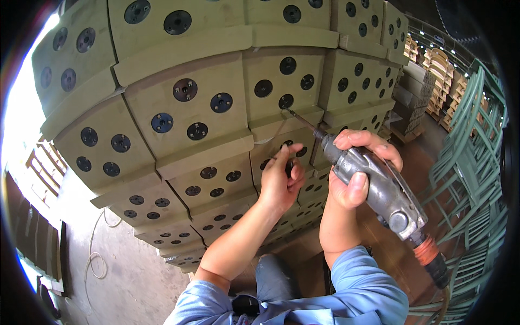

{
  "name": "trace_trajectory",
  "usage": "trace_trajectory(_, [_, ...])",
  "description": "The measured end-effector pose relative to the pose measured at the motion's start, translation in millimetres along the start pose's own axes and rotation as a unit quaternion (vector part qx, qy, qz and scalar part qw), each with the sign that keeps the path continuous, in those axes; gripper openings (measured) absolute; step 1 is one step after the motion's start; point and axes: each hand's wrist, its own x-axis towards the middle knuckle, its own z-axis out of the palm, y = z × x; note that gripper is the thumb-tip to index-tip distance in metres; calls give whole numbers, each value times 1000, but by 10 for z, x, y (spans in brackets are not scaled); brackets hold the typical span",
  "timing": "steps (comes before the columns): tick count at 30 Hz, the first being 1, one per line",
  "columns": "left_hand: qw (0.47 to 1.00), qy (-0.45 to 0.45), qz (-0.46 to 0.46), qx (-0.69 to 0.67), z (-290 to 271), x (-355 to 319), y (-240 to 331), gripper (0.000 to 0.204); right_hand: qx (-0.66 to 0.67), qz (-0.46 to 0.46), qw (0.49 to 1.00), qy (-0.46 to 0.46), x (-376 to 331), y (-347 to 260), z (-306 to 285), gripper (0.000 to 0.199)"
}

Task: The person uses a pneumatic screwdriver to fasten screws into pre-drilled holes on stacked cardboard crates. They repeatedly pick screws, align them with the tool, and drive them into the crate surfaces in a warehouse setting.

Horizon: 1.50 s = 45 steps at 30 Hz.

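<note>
My right hand (360, 168) is wrapped round a grey metal pneumatic screwdriver (387, 189), which has an orange ring and a black fitting at its rear end. Its long thin bit (302, 119) points up and left, the tip at the lower edge of a black round disc (286, 101) on a beige panel (260, 122). Whether the tip sits on a screw is too small to tell. Lower down, my left hand (281, 181) is raised before the panels with thumb and fingers drawn together. Anything pinched in it cannot be made out.
Beige panels (179, 54) with black discs and small screws stand stacked in front of me. Green metal frames (468, 135) crowd the right side. Wooden pieces (439, 70) and boxes (414, 81) stand farther back. A pale hose (92, 260) lies on the concrete floor (127, 254) at left.
</note>
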Motion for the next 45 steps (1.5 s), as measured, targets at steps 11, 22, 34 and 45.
trace_trajectory(11, [994,69,-87,24,-360,-222,-271,31,7,-27,999,21,87,84,-2,50])
trace_trajectory(22, [971,133,-191,57,-610,-444,-444,23,29,-37,999,13,25,221,48,45])
trace_trajectory(34, [962,180,-205,25,-1057,-647,-555,25,19,-53,998,-9,-4,349,72,41])
trace_trajectory(45, [981,159,-108,34,-1171,-898,-470,31,6,-28,999,-22,-32,341,61,48])
